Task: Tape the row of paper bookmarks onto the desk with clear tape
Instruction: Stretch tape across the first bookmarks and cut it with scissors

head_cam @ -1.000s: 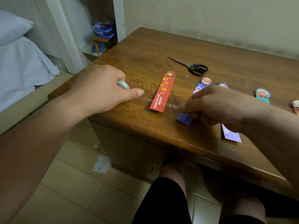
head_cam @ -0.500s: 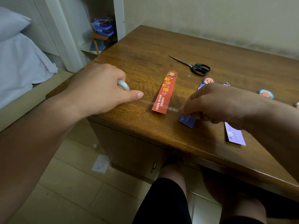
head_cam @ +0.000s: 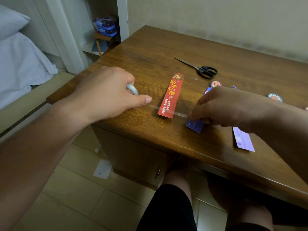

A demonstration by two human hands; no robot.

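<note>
A red bookmark (head_cam: 170, 97) lies on the wooden desk (head_cam: 150, 52). My left hand (head_cam: 106, 92) grips a clear tape roll (head_cam: 132, 89), thumb stretched toward the bookmark. A strip of clear tape (head_cam: 168, 111) runs from the roll across the red bookmark's lower end to my right hand (head_cam: 223, 107), which pinches its free end. Under that hand lies a dark blue bookmark (head_cam: 195, 125), mostly hidden. A pale purple bookmark (head_cam: 242, 140) lies further right, and a teal-topped one (head_cam: 274, 97) peeks out behind my right forearm.
Black-handled scissors (head_cam: 202, 69) lie behind the bookmarks. The desk's front edge is close below my hands, with my knees and a tiled floor beneath. A bed with white bedding (head_cam: 20, 64) stands at the left, and blue boxes (head_cam: 106, 27) sit on a stool beyond the desk corner.
Both hands have kept their grip and the tape stays stretched over the red bookmark. The strip has sunk slightly closer to the desk; the view shifted a little.
</note>
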